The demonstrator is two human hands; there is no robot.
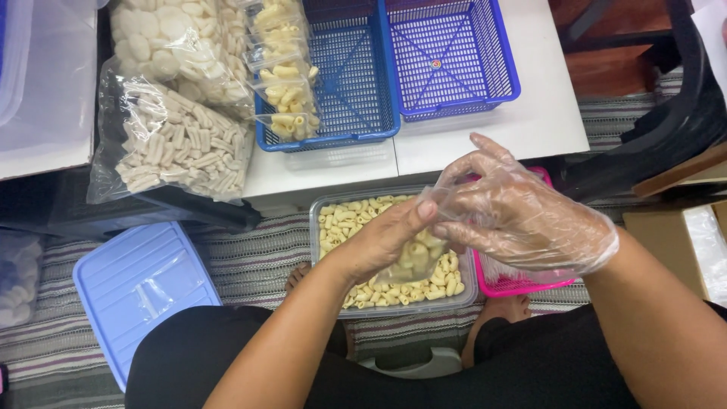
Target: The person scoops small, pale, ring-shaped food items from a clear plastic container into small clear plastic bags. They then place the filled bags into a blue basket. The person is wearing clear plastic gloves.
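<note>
Head view looks straight down on two hands meeting over a clear plastic tub (327,227) of short yellow macaroni-shaped pieces, which sits on a striped mat below the near edge of a white table (530,113). The left hand (382,242) is bare, its fingers curled narrowly around a small clear bag (415,257) partly filled with the same pieces; the thumb presses the bag's upper edge. The right hand (522,216), in a thin transparent glove, has its fingertips pinched on the bag's top from the other side, so both hands grip it; whether the bag's mouth is spread or folded is hard to tell through the glove. A pink basket (522,286) lies just beside the tub's right edge, mostly hidden under the gloved hand. On the table, two blue mesh baskets (454,60) stand side by side at the far edge, the left one holding small filled bags (286,83). Large bags of pale snacks (178,140) rest at the table's left end. A light blue lid (132,288) lies on the mat, left of the tub.
</note>
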